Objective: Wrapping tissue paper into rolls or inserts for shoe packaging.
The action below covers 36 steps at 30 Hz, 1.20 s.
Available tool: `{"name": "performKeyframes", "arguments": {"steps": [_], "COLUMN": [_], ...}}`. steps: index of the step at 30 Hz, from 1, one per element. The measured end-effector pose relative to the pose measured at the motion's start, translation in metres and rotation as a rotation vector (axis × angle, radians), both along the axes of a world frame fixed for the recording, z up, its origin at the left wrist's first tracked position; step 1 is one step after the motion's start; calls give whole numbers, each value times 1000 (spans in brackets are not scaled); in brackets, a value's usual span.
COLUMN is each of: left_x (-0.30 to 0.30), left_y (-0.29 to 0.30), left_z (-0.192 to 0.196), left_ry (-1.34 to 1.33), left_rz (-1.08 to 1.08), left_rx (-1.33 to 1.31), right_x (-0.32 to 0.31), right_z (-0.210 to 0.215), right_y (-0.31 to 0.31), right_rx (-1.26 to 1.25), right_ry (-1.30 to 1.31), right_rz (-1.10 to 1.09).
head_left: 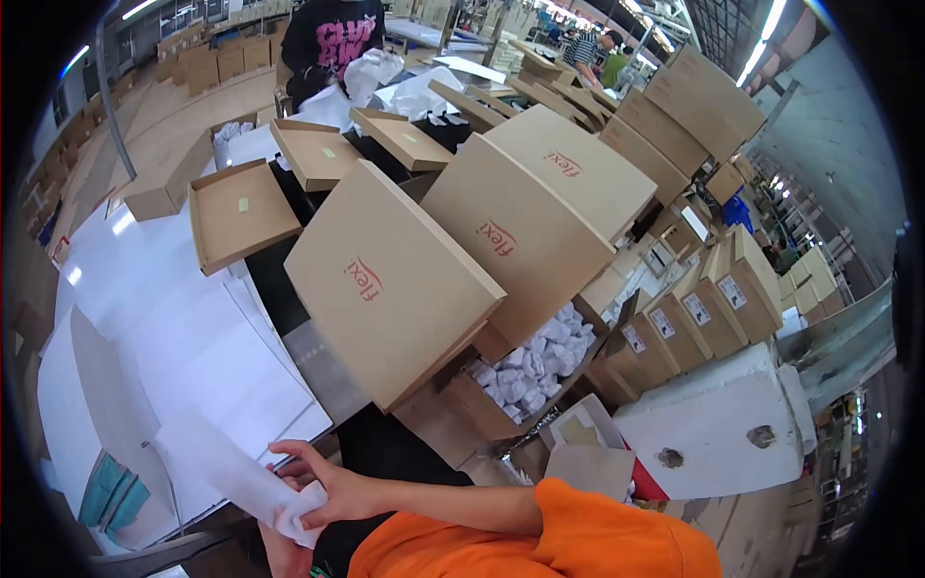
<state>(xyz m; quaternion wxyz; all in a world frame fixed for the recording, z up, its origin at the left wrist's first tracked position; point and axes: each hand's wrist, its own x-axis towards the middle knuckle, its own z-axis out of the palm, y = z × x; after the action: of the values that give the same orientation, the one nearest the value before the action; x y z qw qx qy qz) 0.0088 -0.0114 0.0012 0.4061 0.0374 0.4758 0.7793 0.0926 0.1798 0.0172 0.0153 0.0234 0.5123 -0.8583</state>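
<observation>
The right hand [332, 486] grips a rolled sheet of white paper [226, 467] near the desk [173, 318]; the left hand [279, 554], just beneath, is mostly hidden, its grip unclear.

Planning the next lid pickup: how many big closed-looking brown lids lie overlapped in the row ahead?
3: nearest lid, middle lid, far lid, each overlapping the next, running up and right. More may be hidden beyond.

3 closed boxes [501, 231] lie overlapping in a row, right of open trays [241, 212], above a box of paper wads [535, 361].
</observation>
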Motion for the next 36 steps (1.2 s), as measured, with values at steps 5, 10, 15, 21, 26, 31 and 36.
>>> {"name": "performKeyframes", "arguments": {"steps": [5, 10, 15, 21, 26, 31, 36], "left_x": [14, 28, 47, 52, 59, 65, 67], "left_y": [-1, -10, 33, -1, 7, 15, 12], "left_z": [10, 6, 34, 27, 3, -2, -15], "left_ry": [244, 599, 336, 5, -167, -226, -334], "left_rz": [-264, -780, -597, -452, -557, -418, -301], "left_rx": [-137, -137, -321, -102, 8, 26, 87], "right_x": [22, 50, 73, 45, 4, 0, 28], "right_z": [-16, -49, -42, -13, 16, 29, 36], "right_y": [1, 10, 25, 42, 73, 73, 44], "right_rx": [-272, -469, -511, -402, -422, 17, 771], "right_ry": [-58, -335, -232, 54, 23, 32, 320], "right_rz": [167, 314, 273, 228, 152, 89, 9]}}
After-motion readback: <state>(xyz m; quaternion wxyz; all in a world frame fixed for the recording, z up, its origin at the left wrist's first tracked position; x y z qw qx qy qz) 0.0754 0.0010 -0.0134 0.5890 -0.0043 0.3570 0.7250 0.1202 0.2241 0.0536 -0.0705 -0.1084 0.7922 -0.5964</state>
